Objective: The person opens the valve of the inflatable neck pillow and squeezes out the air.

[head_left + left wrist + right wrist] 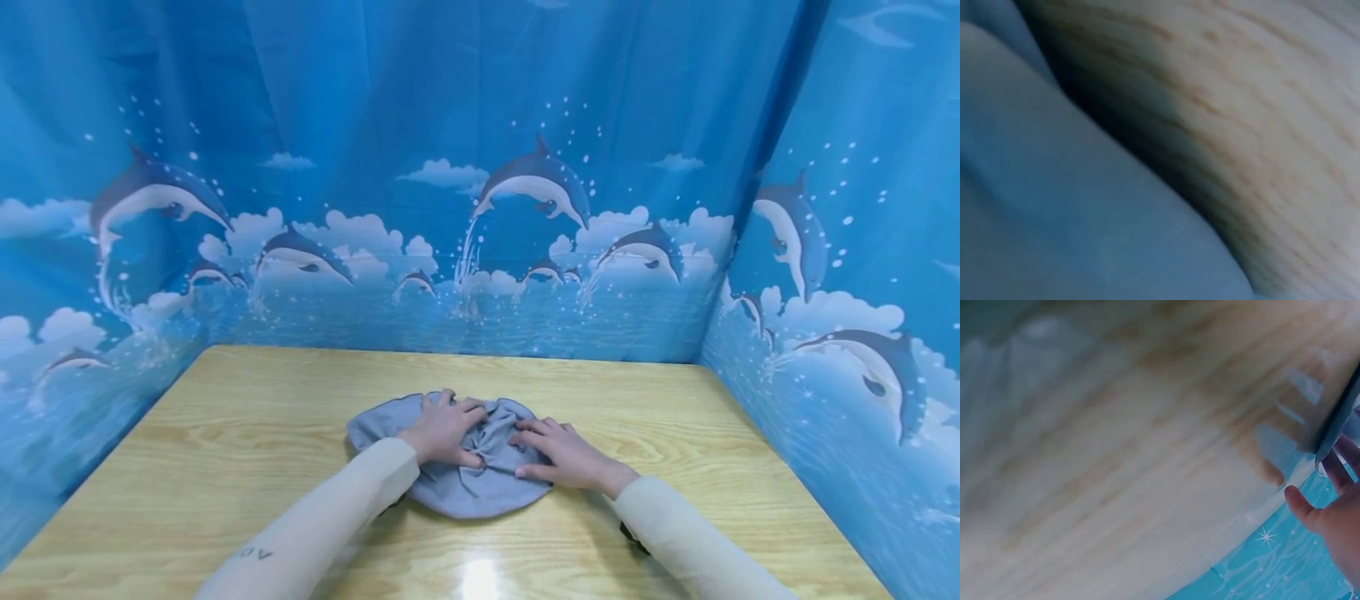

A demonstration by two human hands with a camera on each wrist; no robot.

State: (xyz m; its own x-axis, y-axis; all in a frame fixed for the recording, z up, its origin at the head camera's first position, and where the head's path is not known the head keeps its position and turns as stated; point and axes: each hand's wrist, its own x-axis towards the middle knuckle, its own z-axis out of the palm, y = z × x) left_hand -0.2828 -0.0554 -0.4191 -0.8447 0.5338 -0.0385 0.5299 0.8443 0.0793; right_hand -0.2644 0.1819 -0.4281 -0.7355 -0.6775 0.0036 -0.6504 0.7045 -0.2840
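Observation:
A roundish grey-blue cloth lies on the wooden table, its folds bunched and swirled together near the middle. Spread over the upper left part of it is my left hand, with the fingers apart and slightly bent, the thumb beside the gathered folds. From the right, my right hand rests on the cloth's edge, fingers loosely bent and spread. In the right wrist view part of the right hand shows at the right border, close to the cloth's dark edge. A blurred bluish fabric fills the lower left of the left wrist view.
The wooden table stretches around the cloth on all sides. Blue curtains printed with dolphins stand along its back, left and right edges. A bright light reflection lies near the front.

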